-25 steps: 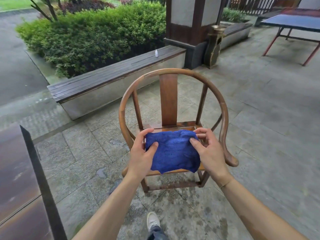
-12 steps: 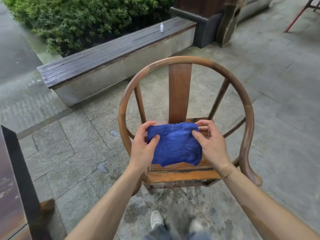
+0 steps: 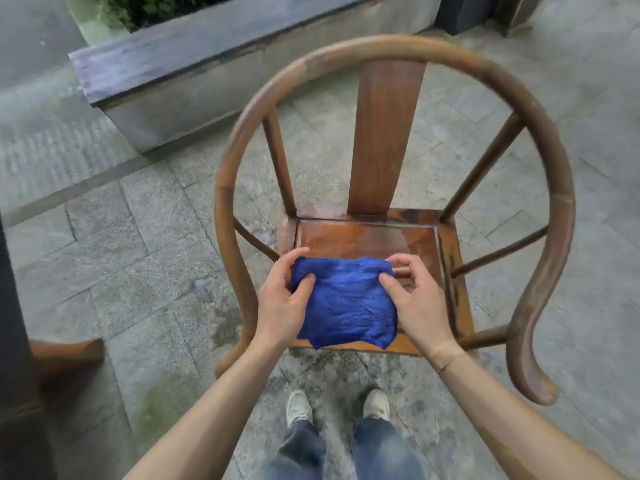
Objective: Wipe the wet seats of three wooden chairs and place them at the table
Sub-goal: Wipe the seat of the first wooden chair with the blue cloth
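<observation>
A round-backed wooden chair point(image 3: 386, 133) stands right in front of me, its seat point(image 3: 363, 239) glossy with water toward the back. A blue cloth point(image 3: 346, 303) is stretched over the front part of the seat. My left hand point(image 3: 282, 303) pinches the cloth's left edge between thumb and fingers. My right hand point(image 3: 414, 299) pinches its right edge the same way. I cannot tell whether the cloth touches the seat.
A long wood-topped stone bench point(image 3: 194, 64) runs behind the chair, with shrubs beyond it. A dark table edge point(image 3: 14, 306) and a brown wooden piece point(image 3: 65, 355) sit at the left. Damp stone paving lies all around, and my shoes point(image 3: 339, 407) stand at the chair's front.
I have stepped closer and the view has tilted down over the chair. Both hands have kept their hold on the cloth, now low over the seat's front part.
</observation>
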`<act>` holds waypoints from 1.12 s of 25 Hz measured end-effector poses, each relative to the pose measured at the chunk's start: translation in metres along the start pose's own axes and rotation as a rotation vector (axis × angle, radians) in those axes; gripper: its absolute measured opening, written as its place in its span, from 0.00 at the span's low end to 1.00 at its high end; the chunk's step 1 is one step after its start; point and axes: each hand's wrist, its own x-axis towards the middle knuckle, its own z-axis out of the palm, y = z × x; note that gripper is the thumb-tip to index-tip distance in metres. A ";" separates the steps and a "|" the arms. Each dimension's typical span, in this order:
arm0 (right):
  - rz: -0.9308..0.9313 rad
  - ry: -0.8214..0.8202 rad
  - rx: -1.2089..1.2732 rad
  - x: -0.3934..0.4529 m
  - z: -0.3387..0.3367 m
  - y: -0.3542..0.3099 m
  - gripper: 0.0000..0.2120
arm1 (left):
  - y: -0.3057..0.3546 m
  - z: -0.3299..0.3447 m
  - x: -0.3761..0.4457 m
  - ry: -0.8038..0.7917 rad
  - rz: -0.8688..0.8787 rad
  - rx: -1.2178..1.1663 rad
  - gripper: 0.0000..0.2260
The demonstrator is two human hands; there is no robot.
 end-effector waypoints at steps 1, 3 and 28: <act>0.013 -0.009 -0.027 0.010 0.011 0.026 0.12 | -0.028 0.013 0.006 0.014 -0.011 0.028 0.18; 0.060 -0.020 -0.062 0.024 0.035 0.081 0.13 | -0.087 0.033 0.009 0.030 -0.050 0.073 0.17; -0.187 -0.182 -1.140 0.196 0.090 0.378 0.32 | -0.345 0.166 0.093 -0.247 0.297 1.204 0.31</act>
